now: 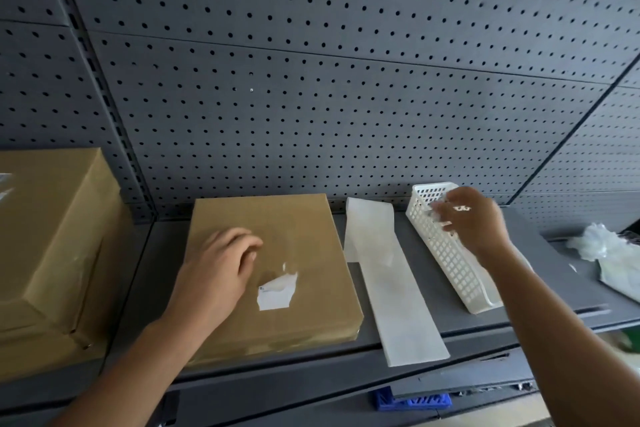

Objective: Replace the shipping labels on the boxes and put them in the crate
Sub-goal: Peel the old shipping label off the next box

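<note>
Head view: your box (294,229) lies flat on the shelf (554,274), with a torn label scrap (277,295) stuck near its front. Your left hand (221,270) rests on the lid, fingers relaxed, gripping nothing. Your right hand (474,218) is over the basket (450,263), too blurred to tell whether it holds anything. A paper strip (388,281) lies between box and basket.

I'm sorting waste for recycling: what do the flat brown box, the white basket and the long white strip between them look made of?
The flat brown box looks like matte cardboard, with a glossy tape-like sheen near the torn label remnant. The white basket seems moulded plastic, given its even lattice walls. The long white strip is probably a smooth, waxy paper liner; uncertain.
</note>
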A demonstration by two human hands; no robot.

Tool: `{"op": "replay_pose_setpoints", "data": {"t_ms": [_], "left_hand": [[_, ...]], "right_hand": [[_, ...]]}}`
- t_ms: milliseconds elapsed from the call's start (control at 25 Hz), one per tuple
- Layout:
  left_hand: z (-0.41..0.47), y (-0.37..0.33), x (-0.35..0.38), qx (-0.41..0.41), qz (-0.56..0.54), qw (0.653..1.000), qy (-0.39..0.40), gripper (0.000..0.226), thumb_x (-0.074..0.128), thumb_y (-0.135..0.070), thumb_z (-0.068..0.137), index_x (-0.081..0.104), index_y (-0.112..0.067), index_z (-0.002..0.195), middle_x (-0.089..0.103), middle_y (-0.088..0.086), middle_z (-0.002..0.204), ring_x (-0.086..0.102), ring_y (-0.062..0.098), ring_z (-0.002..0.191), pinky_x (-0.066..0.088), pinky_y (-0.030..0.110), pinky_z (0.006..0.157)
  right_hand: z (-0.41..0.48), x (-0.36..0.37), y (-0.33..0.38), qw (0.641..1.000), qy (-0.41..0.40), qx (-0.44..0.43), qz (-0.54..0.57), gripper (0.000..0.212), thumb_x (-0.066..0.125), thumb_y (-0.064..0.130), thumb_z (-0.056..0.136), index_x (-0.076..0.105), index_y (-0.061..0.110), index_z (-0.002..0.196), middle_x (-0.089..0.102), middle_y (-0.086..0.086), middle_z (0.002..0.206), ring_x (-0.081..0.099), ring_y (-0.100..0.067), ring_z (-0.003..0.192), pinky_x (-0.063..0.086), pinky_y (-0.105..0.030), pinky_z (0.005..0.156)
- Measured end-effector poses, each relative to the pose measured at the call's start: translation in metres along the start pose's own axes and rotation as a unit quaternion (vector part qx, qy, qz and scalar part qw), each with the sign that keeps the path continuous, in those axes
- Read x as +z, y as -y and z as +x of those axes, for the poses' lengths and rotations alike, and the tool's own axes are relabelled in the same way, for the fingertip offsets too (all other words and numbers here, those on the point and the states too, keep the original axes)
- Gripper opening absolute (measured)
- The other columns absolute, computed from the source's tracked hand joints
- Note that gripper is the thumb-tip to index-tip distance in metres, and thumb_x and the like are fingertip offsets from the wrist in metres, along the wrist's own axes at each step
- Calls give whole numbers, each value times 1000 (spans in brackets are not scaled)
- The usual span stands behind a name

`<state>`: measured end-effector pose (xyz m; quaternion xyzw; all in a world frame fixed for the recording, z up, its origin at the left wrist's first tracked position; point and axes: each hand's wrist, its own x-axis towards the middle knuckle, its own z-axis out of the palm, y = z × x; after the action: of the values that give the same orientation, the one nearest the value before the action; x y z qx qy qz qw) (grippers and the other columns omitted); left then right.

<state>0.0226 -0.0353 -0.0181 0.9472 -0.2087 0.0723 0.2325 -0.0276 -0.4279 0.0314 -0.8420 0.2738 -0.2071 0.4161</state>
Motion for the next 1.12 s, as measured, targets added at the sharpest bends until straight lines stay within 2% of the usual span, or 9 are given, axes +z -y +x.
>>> {"op": "replay_pose_setpoints", "data": {"t_ms": [120, 240, 320, 480, 560, 680, 840, 1000, 1120], "left_hand": [[1, 1, 1, -14, -7, 1000, -2, 22, 53, -31, 100, 64, -34, 119, 54, -23, 127, 49, 0, 116, 40, 20, 71], [1, -1, 1, -22, -15, 1000, -6, 21, 54, -31, 99, 65, -37, 116, 53, -26, 126, 47, -1, 115, 37, 21, 67], [2, -1, 1, -24, -18, 1000, -8, 20, 54, -31, 99, 64, -38, 115, 52, -28, 125, 45, -4, 113, 36, 20, 66], [2, 1, 2, -29, -26, 999, -6, 19, 56, -30, 98, 64, -38, 113, 52, -29, 123, 42, -8, 109, 36, 18, 62], [1, 0, 2, -32, -29, 999, -9, 19, 58, -28, 97, 66, -37, 111, 53, -28, 121, 45, -5, 110, 34, 17, 61], [1, -1, 3, -32, -23, 999, -12, 19, 59, -26, 96, 67, -36, 111, 54, -27, 120, 48, -1, 111, 33, 17, 61], [2, -1, 5, -20, -11, 1000, -7, 21, 57, -26, 98, 67, -36, 113, 56, -26, 124, 50, 2, 114, 36, 18, 61], [2, -2, 5, -19, -12, 1000, -5, 24, 54, -26, 99, 67, -39, 115, 57, -26, 127, 50, 1, 117, 41, 23, 64], [2, -3, 4, -23, -16, 1000, -7, 24, 54, -27, 100, 67, -39, 115, 57, -26, 129, 50, 2, 119, 42, 25, 65]], "right_hand": [[35, -23, -36, 984, -79, 24, -155, 21, 71, 38, 81, 75, 22, 92, 74, 5, 85, 67, -24, 75, 57, -40, 75], [57, -16, -70, 979, -44, 44, -194, 11, 65, 15, 85, 76, 16, 82, 74, -10, 91, 65, -34, 89, 54, -43, 85], [65, -4, -84, 965, -5, 40, -258, 21, 56, 7, 85, 69, 16, 71, 70, -17, 95, 60, -36, 90, 51, -40, 81], [63, 8, -76, 949, -3, 13, -316, 20, 57, 5, 84, 69, 20, 90, 67, -10, 89, 55, -22, 67, 48, -31, 63], [63, 9, -80, 935, 7, 3, -354, 14, 56, 7, 82, 62, 20, 82, 65, -9, 79, 56, -21, 59, 49, -35, 57], [65, 14, -91, 931, 58, 9, -360, 19, 51, 2, 74, 70, 5, 79, 71, -20, 83, 64, -30, 67, 56, -48, 67], [60, 8, -78, 931, 113, 10, -347, 27, 46, 1, 92, 70, 7, 104, 70, -8, 103, 67, -27, 98, 53, -34, 84], [65, 1, -83, 895, 127, -30, -427, 27, 49, 7, 95, 72, 8, 107, 66, -11, 118, 60, -26, 105, 47, -28, 79], [63, -7, -82, 912, 83, -20, -402, 44, 42, -1, 90, 70, 21, 116, 62, 4, 123, 62, -22, 103, 51, -25, 75]]}}
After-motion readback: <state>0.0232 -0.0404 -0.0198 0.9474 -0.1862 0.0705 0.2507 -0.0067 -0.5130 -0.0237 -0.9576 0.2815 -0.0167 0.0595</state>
